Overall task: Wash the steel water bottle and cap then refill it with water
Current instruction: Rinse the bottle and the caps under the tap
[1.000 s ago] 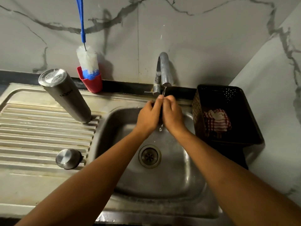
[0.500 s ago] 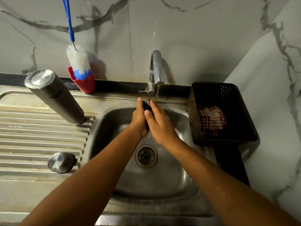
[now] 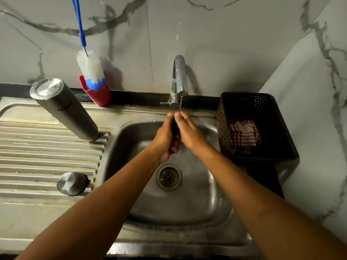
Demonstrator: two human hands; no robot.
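Nearest, two bare forearms reach out over the steel sink [image 3: 187,203], its drain [image 3: 169,177] just below the hands. The cap [image 3: 72,183] lies well off to the left of the left hand [image 3: 165,139] and nearer the person, flat on the ridged draining board [image 3: 37,152].

The two hands meet palm to palm over the basin. The right hand [image 3: 189,132] lies fairly flat, fingers straight, pressed against the left. The left hand's lower fingers curl under, and a dark gap shows between the palms. Whether anything is held there cannot be told. A thin stream of water [image 3: 180,105] falls onto the fingertips.

The bottle [image 3: 65,109] stands on end on the board, left of the hands and apart from them. Right of the right hand sits a dark basket [image 3: 281,139] with a red checked cloth [image 3: 245,134] inside. Just beyond the hands rises the tap [image 3: 179,77]. Further left, a red cup [image 3: 97,95] holds a white and blue brush [image 3: 91,68] against the marbled wall [image 3: 225,44]
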